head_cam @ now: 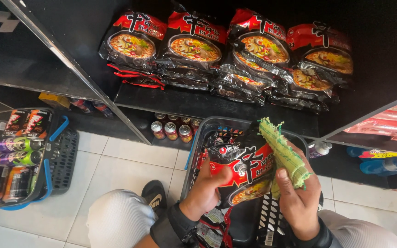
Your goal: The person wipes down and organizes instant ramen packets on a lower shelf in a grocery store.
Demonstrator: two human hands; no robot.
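Left hand (206, 189): clenched on the lower left edge of a black-and-red glossy noodle packet (243, 171), thumb on its front. Packet is held upright over the dark plastic shopping basket (212, 126) in front of the knees.

Right hand (297, 195): fingers curled round a folded green-and-yellow woven cloth (283, 154), which touches the packet's right edge.

Far left on the tiled floor: second dark basket with blue handles (53, 158), packed with cans and small packets, colours mixed; details too small to make out.

Far centre, black shelf (194, 103): row of matching black-and-red noodle packets (228, 53), bowl picture on each, stacked two or three deep and leaning back.

Under the shelf: a few small red-capped cans (171, 130), partly hidden by the shelf edge.

Far right: pink-red flat packages (391, 121) on a lower shelf, cut off by the frame; blue bottles (384, 164) beneath, partly in view. Basket contents under the hands mostly hidden.
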